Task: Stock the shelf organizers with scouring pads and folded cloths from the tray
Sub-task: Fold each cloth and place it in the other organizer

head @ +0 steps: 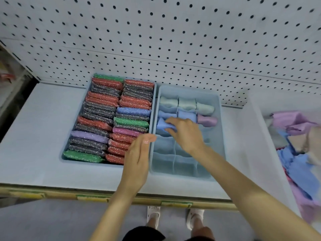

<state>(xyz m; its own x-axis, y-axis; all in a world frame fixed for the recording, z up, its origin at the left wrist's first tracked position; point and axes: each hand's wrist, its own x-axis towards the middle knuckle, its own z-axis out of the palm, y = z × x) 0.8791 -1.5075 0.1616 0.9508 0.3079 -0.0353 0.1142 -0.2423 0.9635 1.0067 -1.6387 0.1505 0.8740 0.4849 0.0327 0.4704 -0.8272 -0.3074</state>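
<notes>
**While the Pad Bin Sits Full, a Blue Cloth Goes Into Its Cell**

As the right hand reaches in from 5 o'clock, its fingers pinch a folded blue cloth and press it down into the left cell of the third row of the divided organizer. The cloth is kept tightly folded, probably so that it wedges upright between the thin partitions instead of springing open. The left hand holds nothing. Its fingers lie straight, their tips at the seam where the two bins meet, most likely to steady the divider against the push, though whether they actually touch the rim is hard to tell.

The divided organizer sits on the shelf just right of centre. Its row toward 12 o'clock holds three pale green cloths. The next row holds two blue ones and a lilac one at its 3 o'clock end. The rows toward 6 o'clock show bare cells, so this bin looks roughly half stocked.

Touching it at 9 o'clock is the pad organizer, packed edge to edge with two columns of glittery scouring pads standing on edge, red, grey, green, blue, pink and purple. That half of the job appears finished.

At 3 o'clock, well apart from the bins, the white tray holds a loose heap of cloths, purple, blue and beige, blurred at the frame edge.
</notes>
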